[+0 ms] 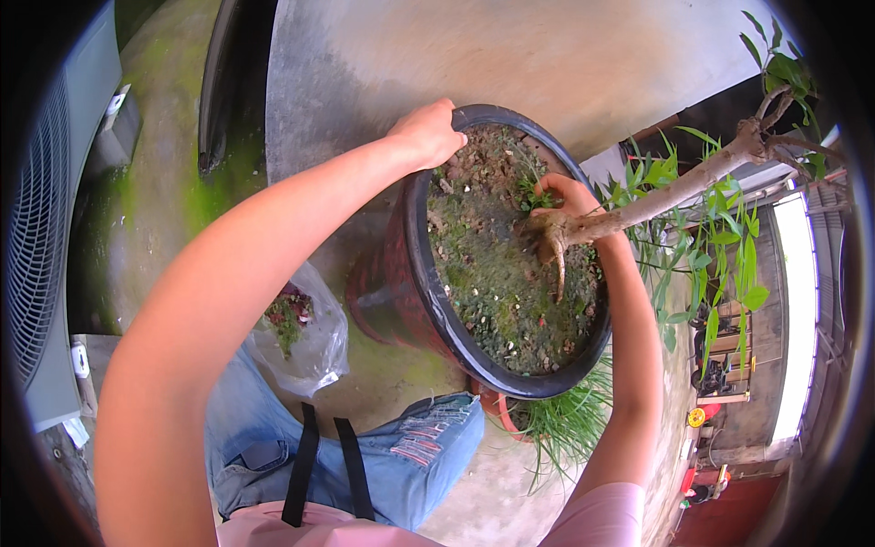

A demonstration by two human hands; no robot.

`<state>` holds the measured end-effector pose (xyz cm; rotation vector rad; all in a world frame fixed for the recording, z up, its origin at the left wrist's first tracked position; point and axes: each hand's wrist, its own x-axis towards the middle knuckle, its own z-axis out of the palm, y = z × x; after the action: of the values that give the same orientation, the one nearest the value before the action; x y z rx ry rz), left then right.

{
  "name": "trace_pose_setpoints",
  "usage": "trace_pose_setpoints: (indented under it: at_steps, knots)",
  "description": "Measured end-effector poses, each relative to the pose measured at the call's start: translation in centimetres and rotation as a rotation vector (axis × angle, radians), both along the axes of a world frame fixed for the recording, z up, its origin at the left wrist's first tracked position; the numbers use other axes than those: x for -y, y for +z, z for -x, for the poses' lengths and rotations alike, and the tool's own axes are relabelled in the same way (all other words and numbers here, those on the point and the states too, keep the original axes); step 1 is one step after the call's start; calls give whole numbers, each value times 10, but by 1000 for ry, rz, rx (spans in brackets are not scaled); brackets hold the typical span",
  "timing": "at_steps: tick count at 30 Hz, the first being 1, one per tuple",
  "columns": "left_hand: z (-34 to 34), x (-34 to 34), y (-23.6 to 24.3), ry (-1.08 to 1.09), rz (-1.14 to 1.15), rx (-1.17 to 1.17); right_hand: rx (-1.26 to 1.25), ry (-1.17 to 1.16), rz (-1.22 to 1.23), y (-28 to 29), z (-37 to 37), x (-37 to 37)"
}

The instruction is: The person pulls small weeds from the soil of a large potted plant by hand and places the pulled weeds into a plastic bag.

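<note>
A large round plant pot (421, 251) with a thick black rim stands in front of me, looking tilted, filled with mossy soil (492, 292). From the soil a bare tree trunk (656, 187) leans off to the right. My left hand (430, 135) is closed over the pot's far left rim. Reaching past the trunk, my right hand (574, 199) is low over the soil by the trunk's base. Its fingers are curled in a pinch at a small green weed (529, 190); the trunk hides part of this hand.
Left of the pot lies a clear plastic bag (314, 342) with pulled plants inside. A smaller pot of grassy leaves (570, 419) sits under the big pot's near side. An air-conditioner unit (46, 228) stands at far left. Behind is a grey board (365, 73); leafy branches (702, 237) hang at right.
</note>
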<state>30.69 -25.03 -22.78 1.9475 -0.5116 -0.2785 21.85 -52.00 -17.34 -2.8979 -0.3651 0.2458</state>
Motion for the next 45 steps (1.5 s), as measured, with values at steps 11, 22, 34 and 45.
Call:
trace_pose_setpoints:
  at_steps: [11, 22, 34, 45]
  knots:
    - [10, -2, 14, 61, -109, 27, -84, 203, 181, 20, -12, -17]
    - [7, -2, 12, 14, -102, -2, -74, -393, -347, 9, 7, 3]
    - [8, -1, 11, 39, -87, 24, 5, -202, 9, 7, 7, 3]
    - [2, -2, 1, 36, -45, 4, 15, -170, -34, -7, 2, 6]
